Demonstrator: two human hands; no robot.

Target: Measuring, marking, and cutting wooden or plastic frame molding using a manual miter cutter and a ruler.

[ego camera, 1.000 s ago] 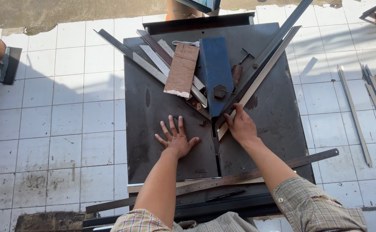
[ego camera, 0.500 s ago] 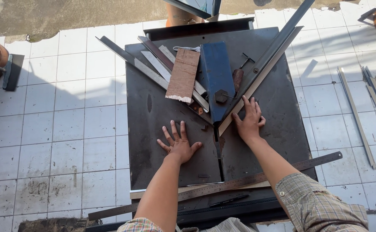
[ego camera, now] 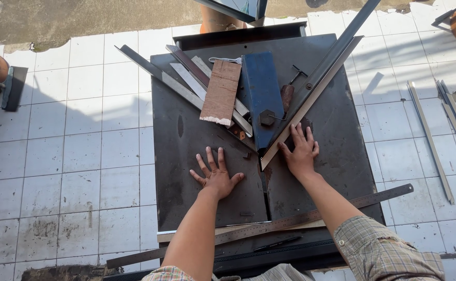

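- The left hand [ego camera: 216,173] is lying flat, palm down with fingers spread, on the dark metal plate [ego camera: 186,156], near the middle of its near half, gripping nothing
- The right hand [ego camera: 301,151] is pressing down flat with fingers apart, just right of the plate's centre seam, its fingertips touching the lower end of a long angle bar [ego camera: 311,101]; it is not closed around the bar
- The angle bar is slanting from the plate's middle up toward its far right corner and past that edge
- A blue metal piece [ego camera: 261,91] is lying at the far middle of the plate, with a brown rusty slab [ego camera: 221,92] just left of it, both resting over flat steel strips [ego camera: 178,86] that are running toward the far left corner
- A long steel ruler [ego camera: 311,216] is lying along the near edge, crossing under the right forearm
- More metal bars [ego camera: 431,135] are lying on the white tiled floor [ego camera: 72,145], well apart from the plate's right edge
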